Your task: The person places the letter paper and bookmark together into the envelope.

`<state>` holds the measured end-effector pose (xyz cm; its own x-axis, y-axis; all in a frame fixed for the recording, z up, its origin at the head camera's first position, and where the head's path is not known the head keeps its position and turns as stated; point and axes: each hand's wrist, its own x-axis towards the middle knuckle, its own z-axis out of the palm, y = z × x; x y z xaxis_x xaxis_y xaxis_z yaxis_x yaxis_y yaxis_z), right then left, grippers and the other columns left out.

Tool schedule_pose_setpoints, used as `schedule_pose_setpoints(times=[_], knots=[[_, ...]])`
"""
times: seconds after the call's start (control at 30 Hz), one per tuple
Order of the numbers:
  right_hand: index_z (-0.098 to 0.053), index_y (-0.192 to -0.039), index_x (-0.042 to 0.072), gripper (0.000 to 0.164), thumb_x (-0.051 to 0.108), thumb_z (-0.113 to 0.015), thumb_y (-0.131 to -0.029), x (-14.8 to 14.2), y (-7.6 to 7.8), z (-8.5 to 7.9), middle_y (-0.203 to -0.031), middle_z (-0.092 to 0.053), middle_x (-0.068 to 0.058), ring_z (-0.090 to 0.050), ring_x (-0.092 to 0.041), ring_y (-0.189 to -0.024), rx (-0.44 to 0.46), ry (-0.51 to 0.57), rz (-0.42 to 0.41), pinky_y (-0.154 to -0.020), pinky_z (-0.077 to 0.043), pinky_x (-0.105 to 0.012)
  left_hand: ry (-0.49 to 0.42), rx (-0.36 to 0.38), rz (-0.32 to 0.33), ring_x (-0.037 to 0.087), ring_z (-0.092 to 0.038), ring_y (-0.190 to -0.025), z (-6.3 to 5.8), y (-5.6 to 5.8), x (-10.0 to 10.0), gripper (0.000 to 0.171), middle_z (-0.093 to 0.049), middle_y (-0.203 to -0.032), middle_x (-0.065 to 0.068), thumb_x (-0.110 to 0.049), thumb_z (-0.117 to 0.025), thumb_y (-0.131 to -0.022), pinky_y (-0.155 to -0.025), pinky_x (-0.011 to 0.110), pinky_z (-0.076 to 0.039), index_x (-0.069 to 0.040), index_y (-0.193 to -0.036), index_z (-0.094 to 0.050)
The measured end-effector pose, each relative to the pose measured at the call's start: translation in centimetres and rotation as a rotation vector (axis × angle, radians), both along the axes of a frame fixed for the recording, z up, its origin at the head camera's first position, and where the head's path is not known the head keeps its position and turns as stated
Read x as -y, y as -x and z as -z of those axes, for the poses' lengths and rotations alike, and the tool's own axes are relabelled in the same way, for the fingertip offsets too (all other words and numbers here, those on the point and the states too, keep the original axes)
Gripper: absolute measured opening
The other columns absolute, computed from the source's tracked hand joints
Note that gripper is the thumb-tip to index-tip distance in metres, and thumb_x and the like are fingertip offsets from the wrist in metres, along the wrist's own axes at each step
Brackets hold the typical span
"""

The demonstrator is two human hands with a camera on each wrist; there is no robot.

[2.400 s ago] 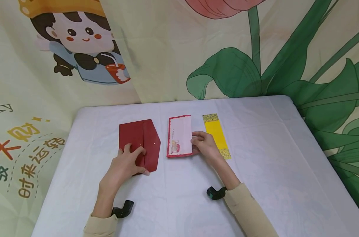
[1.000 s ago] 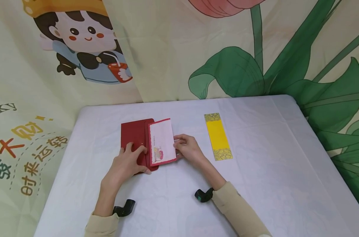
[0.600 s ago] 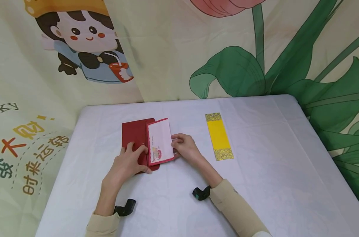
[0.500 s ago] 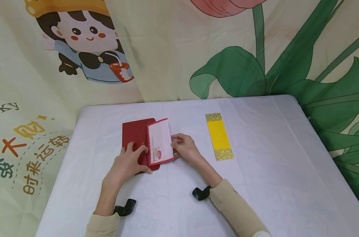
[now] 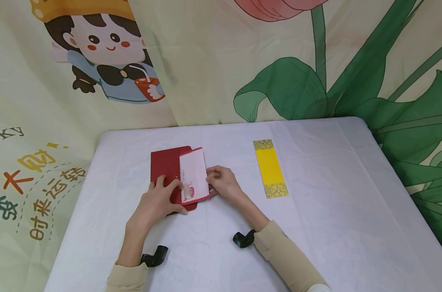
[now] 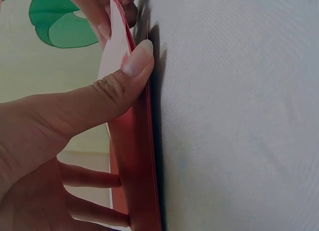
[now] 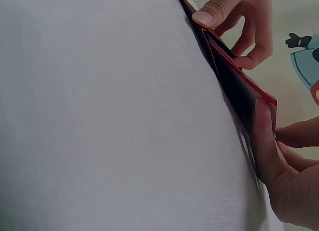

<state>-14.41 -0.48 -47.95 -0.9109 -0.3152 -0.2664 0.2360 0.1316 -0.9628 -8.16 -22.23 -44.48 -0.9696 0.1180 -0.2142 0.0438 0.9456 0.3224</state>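
A dark red envelope (image 5: 165,162) lies on the white cloth, its flap to the right under a card. My left hand (image 5: 151,202) presses it down with spread fingertips, the thumb at its near edge. In the left wrist view that thumb (image 6: 137,61) lies on the red paper and straight fingers touch its face. My right hand (image 5: 224,182) pinches the right edge of a white folded card (image 5: 193,172) with red borders and a small printed picture. The card's left edge sits at the envelope's pocket mouth, its left red border hidden. The right wrist view shows the card's red edge (image 7: 249,81) tilted up.
A yellow paper strip (image 5: 271,166) with patterned ends lies to the right of my right hand. White cloth covers the table (image 5: 213,247). Behind it hangs a printed backdrop (image 5: 199,73). Each wrist bears a small black camera (image 5: 243,239).
My right hand has carried the card left from the bare cloth onto the envelope, and just now a little further. The card's left border has gone out of sight. The left hand stays put.
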Motion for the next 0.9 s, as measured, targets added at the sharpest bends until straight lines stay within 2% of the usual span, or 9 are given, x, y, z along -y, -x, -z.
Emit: schedule_pose_setpoints(times=[0.3, 0.5, 0.73, 0.9], knots=[[-0.065, -0.128, -0.002, 0.033, 0.0, -0.064, -0.095, 1.1, -0.3, 0.4, -0.091, -0.071, -0.012, -0.066, -0.015, -0.067, -0.106, -0.076, 0.035, -0.053, -0.059, -0.032, -0.008, -0.027, 0.015, 0.057, -0.044, -0.125, 0.0, -0.1, 0.1, 0.072, -0.038, -0.147, 0.033, -0.042, -0.094, -0.07, -0.09, 0.07, -0.052, -0.015, -0.127, -0.061], [-0.064, -0.128, -0.002, 0.033, -0.002, -0.064, -0.095, 1.7, -0.5, 0.2, -0.093, -0.07, -0.013, -0.067, -0.015, -0.067, -0.114, -0.065, 0.039, -0.051, -0.06, -0.033, -0.007, -0.031, 0.015, 0.056, -0.044, -0.125, 0.0, -0.1, 0.1, 0.071, -0.038, -0.146, 0.033, -0.042, -0.095, -0.069, -0.089, 0.069, -0.053, -0.016, -0.127, -0.061], [-0.065, -0.127, -0.002, 0.033, -0.002, -0.066, -0.094, 2.2, -0.6, 0.5, -0.094, -0.072, -0.014, -0.07, -0.017, -0.07, -0.156, -0.101, 0.037, -0.05, -0.059, -0.031, -0.004, -0.032, 0.014, 0.057, -0.044, -0.126, 0.0, -0.1, 0.0, 0.076, -0.038, -0.146, 0.033, -0.042, -0.094, -0.069, -0.089, 0.069, -0.053, -0.014, -0.131, -0.06], [-0.064, -0.129, -0.002, 0.035, -0.002, -0.066, -0.095, 2.4, -0.7, 0.4, -0.097, -0.071, -0.015, -0.07, -0.018, -0.07, -0.15, -0.08, 0.033, -0.051, -0.059, -0.033, -0.003, -0.037, 0.016, 0.057, -0.044, -0.126, 0.0, -0.2, 0.1, 0.075, -0.038, -0.146, 0.034, -0.042, -0.094, -0.069, -0.088, 0.068, -0.054, -0.015, -0.131, -0.06]])
